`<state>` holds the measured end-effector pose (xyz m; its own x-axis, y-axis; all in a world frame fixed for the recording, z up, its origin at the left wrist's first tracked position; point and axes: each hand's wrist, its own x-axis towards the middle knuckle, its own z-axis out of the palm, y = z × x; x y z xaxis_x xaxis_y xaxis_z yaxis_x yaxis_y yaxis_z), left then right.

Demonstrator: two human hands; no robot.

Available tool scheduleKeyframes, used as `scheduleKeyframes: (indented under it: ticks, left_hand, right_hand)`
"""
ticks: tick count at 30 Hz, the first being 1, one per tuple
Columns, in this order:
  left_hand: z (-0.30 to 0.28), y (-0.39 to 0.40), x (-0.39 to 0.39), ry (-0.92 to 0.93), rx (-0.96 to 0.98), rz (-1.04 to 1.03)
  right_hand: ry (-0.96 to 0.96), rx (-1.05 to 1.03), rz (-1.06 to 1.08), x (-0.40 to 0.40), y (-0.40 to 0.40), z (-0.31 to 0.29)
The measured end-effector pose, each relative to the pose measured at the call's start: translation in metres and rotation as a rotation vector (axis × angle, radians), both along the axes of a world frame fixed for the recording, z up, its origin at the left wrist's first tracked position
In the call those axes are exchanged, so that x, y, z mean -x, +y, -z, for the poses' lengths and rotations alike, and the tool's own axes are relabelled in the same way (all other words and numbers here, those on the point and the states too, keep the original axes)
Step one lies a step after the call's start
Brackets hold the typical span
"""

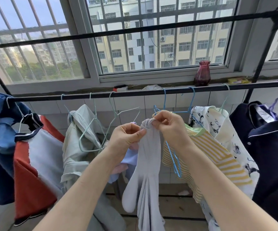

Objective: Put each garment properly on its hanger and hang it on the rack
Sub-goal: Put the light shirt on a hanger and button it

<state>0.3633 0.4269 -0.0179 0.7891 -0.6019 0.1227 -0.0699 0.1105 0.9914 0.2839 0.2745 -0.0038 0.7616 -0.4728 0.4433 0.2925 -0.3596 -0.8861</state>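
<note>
Two bare forearms reach forward from the bottom edge. The right hand (169,125) pinches the bunched top of a pale lavender-grey garment (147,165) between thumb and curled fingers. The left hand (126,136) pinches the same cloth just beside it, thumb on top. The garment hangs limp between the wrists, below the rack rail (135,93); its lower end is cut off by the frame. Whether a hanger is inside it cannot be told. A blue wire hanger (173,152) is partly hidden behind the right wrist. Two bare pale green hangers (101,129) hang left of the hands. Six other garments hang along the rail: blue, red and grey, pale green, yellow striped, floral white, navy. One purple vase (202,74) stands on the windowsill.
</note>
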Motion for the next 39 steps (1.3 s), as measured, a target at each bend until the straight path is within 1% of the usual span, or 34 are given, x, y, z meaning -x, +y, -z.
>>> scheduleKeyframes:
  ticks: [2,7,9,11,13,14,16,18,20,22,24,25,26,27,30,31,34,35,37,39]
  left_hand:
    - [0.003,0.004,0.000,-0.010,-0.025,-0.020]
    - [0.005,0.007,-0.006,-0.064,-0.054,-0.069]
    - [0.001,0.003,-0.004,-0.077,-0.067,-0.045]
    - [-0.002,0.000,-0.001,-0.063,-0.089,0.055]
    - [-0.005,-0.001,0.001,-0.074,-0.119,0.133]
    - [-0.006,-0.001,0.001,-0.109,-0.125,0.127]
    - [-0.009,-0.002,-0.003,-0.179,-0.139,0.039]
    - [-0.010,-0.002,-0.008,-0.171,-0.116,-0.070]
    - [-0.011,-0.002,-0.012,-0.123,-0.082,-0.180]
    - [-0.013,-0.004,-0.015,-0.083,-0.062,-0.228]
    - [-0.016,-0.008,-0.013,-0.043,-0.035,-0.244]
    - [-0.017,-0.009,-0.012,-0.044,-0.030,-0.243]
    - [-0.019,-0.009,-0.010,-0.053,-0.028,-0.239]
    - [-0.019,-0.009,-0.008,-0.065,-0.024,-0.227]
    - [-0.019,-0.009,-0.008,-0.098,-0.006,-0.202]
    - [-0.019,-0.009,-0.008,-0.109,-0.014,-0.190]
    - [-0.019,-0.011,-0.007,-0.145,-0.083,-0.101]
    - [-0.020,-0.011,-0.005,-0.160,-0.113,-0.075]
    - [-0.018,-0.012,-0.004,-0.147,-0.147,-0.032]
    - [-0.015,-0.010,-0.008,-0.119,-0.179,-0.007]
  right_hand:
    - [-0.053,-0.214,-0.010,0.003,-0.002,-0.004]
    - [-0.053,-0.508,-0.134,0.005,0.004,-0.003]
    - [-0.046,-0.615,-0.204,0.002,0.005,-0.002]
    - [-0.047,-0.658,-0.269,0.001,0.005,-0.002]
    - [-0.063,-0.655,-0.309,0.000,0.006,-0.004]
    - [-0.074,-0.644,-0.312,0.000,0.006,-0.004]
    - [-0.111,-0.611,-0.270,0.000,0.005,-0.001]
    - [-0.174,-0.526,-0.182,0.000,0.001,0.004]
    - [-0.212,-0.293,-0.087,0.003,0.000,0.010]
    - [-0.183,-0.030,-0.079,0.008,0.003,0.013]
    - [-0.019,0.190,-0.153,0.010,0.005,0.015]
    - [0.089,0.248,-0.197,0.011,0.005,0.014]
    - [0.159,0.252,-0.217,0.011,0.004,0.013]
    - [0.168,0.229,-0.198,0.012,0.002,0.009]
    - [0.017,0.148,-0.043,0.010,-0.004,-0.004]
    - [0.001,0.159,-0.029,0.007,-0.005,-0.007]
    - [0.045,0.276,-0.027,0.000,-0.004,-0.010]
    - [0.033,0.261,-0.015,-0.002,-0.004,-0.012]
    - [-0.010,0.098,0.007,-0.004,-0.007,-0.019]
    - [-0.012,-0.138,0.005,-0.005,-0.011,-0.028]
